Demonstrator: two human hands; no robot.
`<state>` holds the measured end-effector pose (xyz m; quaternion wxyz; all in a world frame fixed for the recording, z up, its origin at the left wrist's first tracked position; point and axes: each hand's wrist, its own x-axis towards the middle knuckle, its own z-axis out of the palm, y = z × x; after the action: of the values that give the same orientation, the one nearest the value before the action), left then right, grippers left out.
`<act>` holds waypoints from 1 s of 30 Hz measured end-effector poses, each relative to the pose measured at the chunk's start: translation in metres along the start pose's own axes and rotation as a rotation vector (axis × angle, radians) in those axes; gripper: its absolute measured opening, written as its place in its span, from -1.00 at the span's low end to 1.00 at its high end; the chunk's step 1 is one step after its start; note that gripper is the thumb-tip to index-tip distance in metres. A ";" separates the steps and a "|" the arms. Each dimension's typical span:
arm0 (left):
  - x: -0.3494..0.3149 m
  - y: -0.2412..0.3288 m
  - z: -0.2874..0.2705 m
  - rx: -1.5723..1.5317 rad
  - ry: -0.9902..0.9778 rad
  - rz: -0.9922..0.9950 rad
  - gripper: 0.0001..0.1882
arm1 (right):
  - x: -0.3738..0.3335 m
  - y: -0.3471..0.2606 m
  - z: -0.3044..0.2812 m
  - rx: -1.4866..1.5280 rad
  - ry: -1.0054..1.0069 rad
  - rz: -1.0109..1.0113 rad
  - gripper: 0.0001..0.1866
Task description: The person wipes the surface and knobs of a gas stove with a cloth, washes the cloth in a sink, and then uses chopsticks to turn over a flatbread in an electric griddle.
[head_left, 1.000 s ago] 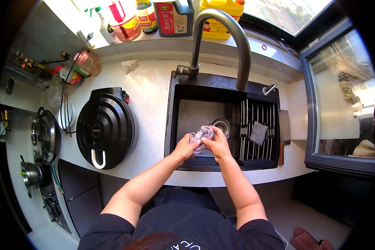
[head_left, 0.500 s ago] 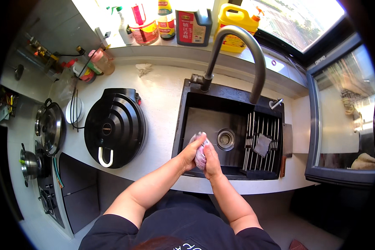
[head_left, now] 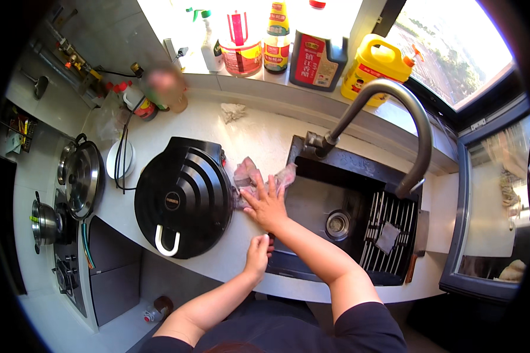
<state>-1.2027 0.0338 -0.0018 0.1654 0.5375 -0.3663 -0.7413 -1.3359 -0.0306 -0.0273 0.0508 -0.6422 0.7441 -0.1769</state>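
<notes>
My right hand (head_left: 267, 206) lies flat with its fingers spread, pressing a damp pinkish cloth (head_left: 247, 172) onto the white counter. The crumpled cloth lies between a round black electric griddle (head_left: 185, 200) and the sink (head_left: 300, 147), and one end reaches the sink's left rim. Below and a little to the left, my left hand (head_left: 257, 257) is closed in a fist beside the sink's near left corner. Its curled fingers hide whatever may be in them. The griddle's lid is down, and its white handle (head_left: 167, 242) faces me.
A curved faucet (head_left: 421, 135) arches over the sink. A metal rack (head_left: 386, 235) holding a grey pad (head_left: 387, 237) spans its right side, with a cleaver (head_left: 418, 244) along the right rim. Bottles such as the yellow jug (head_left: 376, 67) line the sill. A crumpled tissue (head_left: 234, 112) lies behind.
Both hands have left the sink, where they squeezed the cloth together. The cloth is now spread on the counter under my right hand. My left hand has let go of it. The view has shifted left.
</notes>
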 end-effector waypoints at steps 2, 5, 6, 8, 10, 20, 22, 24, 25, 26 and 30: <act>0.001 0.007 0.001 0.051 -0.067 0.067 -0.64 | 0.026 0.014 0.030 -0.019 -0.048 -0.074 -0.45; 0.012 0.013 -0.002 0.046 -0.092 0.065 -0.67 | 0.104 0.047 0.030 0.004 -0.061 -0.067 -0.50; 0.016 0.015 -0.002 0.047 -0.118 0.035 -0.68 | 0.131 0.062 0.023 0.009 -0.068 -0.017 -0.52; 0.016 0.019 0.000 0.054 -0.164 -0.025 -0.69 | 0.171 0.087 0.005 -0.006 -0.055 0.153 -0.54; 0.014 0.024 -0.002 0.082 -0.213 -0.009 -0.71 | 0.178 0.104 0.007 0.036 0.058 0.281 -0.58; 0.019 0.031 -0.002 0.168 -0.255 0.058 -0.55 | 0.001 0.046 -0.045 0.716 0.035 -0.062 -0.56; 0.006 0.064 0.008 -0.164 -0.407 -0.113 -0.34 | -0.028 0.047 -0.081 1.379 0.037 0.438 -0.56; -0.006 0.089 0.019 -0.562 -0.655 -0.225 -0.18 | -0.059 0.053 -0.130 2.089 0.198 0.555 -0.46; -0.010 0.095 0.023 -0.695 -0.775 -0.244 -0.12 | -0.077 0.056 -0.149 2.196 0.221 0.526 -0.50; -0.014 0.095 0.028 -0.775 -0.869 -0.242 -0.12 | -0.100 0.066 -0.153 2.144 0.276 0.452 -0.55; -0.011 0.059 0.049 -0.437 -0.739 -0.293 -0.33 | -0.188 0.116 -0.083 1.809 0.089 0.557 -0.60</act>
<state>-1.2527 0.0191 0.0557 0.0264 0.2353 -0.1560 -0.9590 -1.4379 0.1823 -0.0171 0.5414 -0.1511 0.4524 -0.6924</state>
